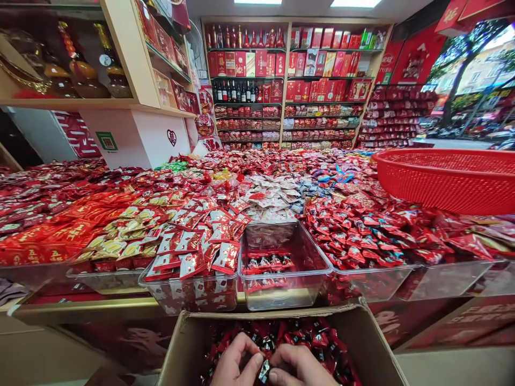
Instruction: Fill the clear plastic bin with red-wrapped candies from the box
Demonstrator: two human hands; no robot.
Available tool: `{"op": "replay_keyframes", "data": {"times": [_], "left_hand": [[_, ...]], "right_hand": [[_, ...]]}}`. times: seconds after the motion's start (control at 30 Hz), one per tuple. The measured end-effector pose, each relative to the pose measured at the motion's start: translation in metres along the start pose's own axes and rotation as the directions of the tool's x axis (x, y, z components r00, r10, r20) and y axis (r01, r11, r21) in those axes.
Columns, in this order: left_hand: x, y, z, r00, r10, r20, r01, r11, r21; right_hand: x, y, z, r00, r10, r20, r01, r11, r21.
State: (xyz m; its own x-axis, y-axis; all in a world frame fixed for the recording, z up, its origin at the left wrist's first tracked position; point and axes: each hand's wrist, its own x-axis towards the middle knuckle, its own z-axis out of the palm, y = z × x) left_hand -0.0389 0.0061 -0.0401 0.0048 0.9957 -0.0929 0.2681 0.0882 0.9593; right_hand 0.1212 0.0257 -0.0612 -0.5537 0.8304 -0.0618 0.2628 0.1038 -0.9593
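Low in the head view, my left hand and my right hand are inside an open cardboard box. Between their closed fingertips is a small wrapped candy with a dark, shiny wrapper, partly covered by the fingers. Loose red-and-black wrapped candies fill the box beneath and around both hands. Just beyond the box stands a clear plastic bin. Inside it, short rows of red-and-black candies lie side by side on the bottom.
Left of that bin, another bin is heaped with red-and-white packets. To the right are piled red packets and a red plastic basket. Shelves of bottles and boxes line the back. A wooden cabinet overhangs the left side.
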Motion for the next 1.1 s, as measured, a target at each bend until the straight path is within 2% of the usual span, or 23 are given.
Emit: {"op": "replay_keyframes", "data": {"times": [0.1, 0.2, 0.4, 0.47, 0.57, 0.77, 0.83, 0.9, 0.93, 1.0, 1.1], "left_hand": [[0.002, 0.02, 0.005, 1.0, -0.011, -0.029, 0.004, 0.971, -0.239], [0.004, 0.038, 0.006, 0.995, -0.085, 0.057, 0.101, 0.913, -0.396], [0.002, 0.057, 0.008, 0.98, -0.176, 0.088, 0.189, 0.708, -0.681], [0.001, 0.058, 0.01, 0.978, -0.187, 0.095, 0.197, 0.668, -0.718], [-0.001, 0.058, 0.012, 0.978, -0.197, 0.07, 0.185, 0.663, -0.725], [-0.002, 0.051, 0.013, 0.974, -0.224, -0.013, 0.171, 0.779, -0.603], [-0.002, 0.048, 0.011, 0.964, -0.264, -0.035, 0.194, 0.786, -0.587], [-0.002, 0.045, 0.011, 0.954, -0.299, -0.033, 0.219, 0.763, -0.608], [-0.002, 0.043, 0.011, 0.948, -0.316, -0.027, 0.231, 0.747, -0.624], [-0.003, 0.042, 0.011, 0.939, -0.345, -0.012, 0.256, 0.72, -0.645], [-0.005, 0.044, 0.01, 0.932, -0.361, 0.033, 0.296, 0.706, -0.643]], "right_hand": [[-0.001, -0.028, -0.011, 0.993, 0.012, -0.118, -0.004, 0.998, 0.067], [0.001, -0.05, -0.02, 0.985, 0.039, -0.169, -0.004, 0.979, 0.202], [0.0, -0.061, -0.023, 0.971, 0.022, -0.238, 0.072, 0.922, 0.38], [-0.001, -0.06, -0.022, 0.964, 0.037, -0.262, 0.074, 0.913, 0.402], [-0.001, -0.059, -0.02, 0.956, 0.035, -0.291, 0.082, 0.921, 0.381], [-0.002, -0.052, -0.018, 0.96, 0.032, -0.277, 0.06, 0.947, 0.315], [-0.006, -0.05, -0.02, 0.963, -0.032, -0.266, 0.095, 0.97, 0.226], [-0.01, -0.049, -0.022, 0.944, -0.223, -0.244, 0.228, 0.974, -0.01], [-0.012, -0.049, -0.024, 0.917, -0.347, -0.197, 0.315, 0.932, -0.177], [-0.016, -0.051, -0.026, 0.839, -0.543, -0.035, 0.458, 0.74, -0.493], [-0.021, -0.061, -0.029, 0.741, -0.656, 0.145, 0.519, 0.422, -0.743]]}}
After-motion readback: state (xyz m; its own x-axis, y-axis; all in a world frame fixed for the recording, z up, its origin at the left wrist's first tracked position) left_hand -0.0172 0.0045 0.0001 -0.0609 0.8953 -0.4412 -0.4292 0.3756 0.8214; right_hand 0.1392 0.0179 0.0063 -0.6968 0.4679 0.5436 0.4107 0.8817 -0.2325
